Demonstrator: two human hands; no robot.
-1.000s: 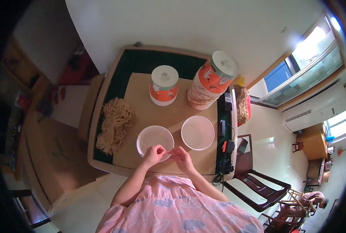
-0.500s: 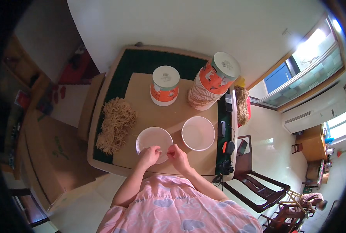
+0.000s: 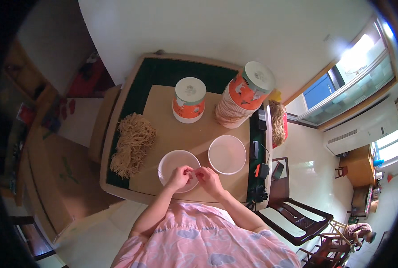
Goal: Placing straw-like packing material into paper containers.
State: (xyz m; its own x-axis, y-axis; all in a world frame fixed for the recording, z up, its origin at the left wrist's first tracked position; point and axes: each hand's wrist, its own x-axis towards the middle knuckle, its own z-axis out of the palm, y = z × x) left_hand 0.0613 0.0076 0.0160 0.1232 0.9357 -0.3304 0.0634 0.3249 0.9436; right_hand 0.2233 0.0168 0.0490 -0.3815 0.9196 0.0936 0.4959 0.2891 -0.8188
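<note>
Over the near rim of a white paper tub [image 3: 165, 166], my left hand [image 3: 182, 177] and my right hand [image 3: 210, 180] are close together. Both have their fingers pinched; whatever lies between the fingertips is too small to make out. A second open white tub [image 3: 227, 155] stands just right of my hands. To the left lies a bundle of beige twisted cords [image 3: 134, 145]. Farther back, an orange-printed tub [image 3: 189, 105] is bottom up with its pale base on top. Beside it leans a tall stack of orange-printed tubs [image 3: 243, 96], also bottom up.
A brown cardboard sheet [image 3: 163, 100] covers much of the green-topped table [image 3: 176, 67]. Black chargers and cables [image 3: 260, 172] line its right edge. A dark wooden chair [image 3: 297, 219] is at the right, with another person [image 3: 360, 231] seated beyond. Cardboard boxes [image 3: 69, 178] stand left.
My hands have drawn closer together and shifted slightly right, fingertips now almost meeting. The near tub appears slightly lower and to the right in view.
</note>
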